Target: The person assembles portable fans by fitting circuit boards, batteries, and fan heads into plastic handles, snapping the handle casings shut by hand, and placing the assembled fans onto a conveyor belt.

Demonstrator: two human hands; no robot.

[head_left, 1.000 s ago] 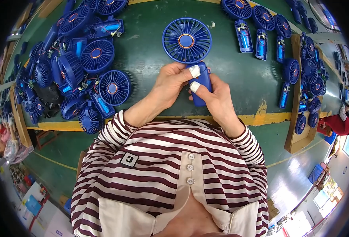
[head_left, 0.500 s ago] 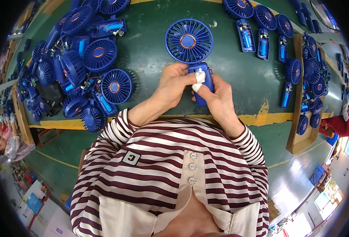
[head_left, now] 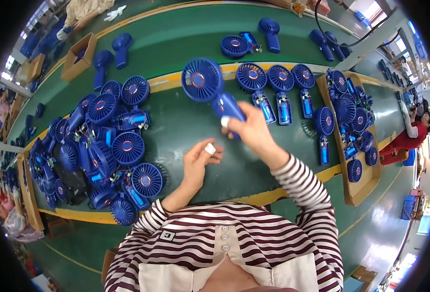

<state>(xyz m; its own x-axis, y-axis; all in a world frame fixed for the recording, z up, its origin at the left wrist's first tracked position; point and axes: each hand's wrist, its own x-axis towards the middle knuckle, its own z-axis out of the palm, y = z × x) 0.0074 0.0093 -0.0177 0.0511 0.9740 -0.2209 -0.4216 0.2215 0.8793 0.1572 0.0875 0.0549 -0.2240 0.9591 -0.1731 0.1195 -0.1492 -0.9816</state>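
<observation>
A blue handheld fan (head_left: 202, 80) is raised over the green bench, its round grille up and to the left. My right hand (head_left: 256, 129) is closed round the lower handle, with a white wrap on the thumb. Nearer to me, my left hand (head_left: 198, 163) is empty, its fingers apart, with a white wrap on a fingertip. Beyond my right hand, three fans lie in a row with handles opened; blue cylindrical cells show inside, as in the middle fan (head_left: 284, 107). A large pile of blue fans (head_left: 103, 107), many with handles open, lies to my left.
At the right bench end stands a carton (head_left: 363, 190) of fans, another opened fan (head_left: 325, 121) beside it. Behind a yellow-edged strip, several fans lie on the far green surface (head_left: 176, 53). A co-worker's sleeve (head_left: 86, 9) shows at far left, near a small carton (head_left: 78, 58).
My left hand has let go of the fan and drawn back toward me. My right hand has carried the fan farther away, tilting its head left. The view now takes in more of the far side.
</observation>
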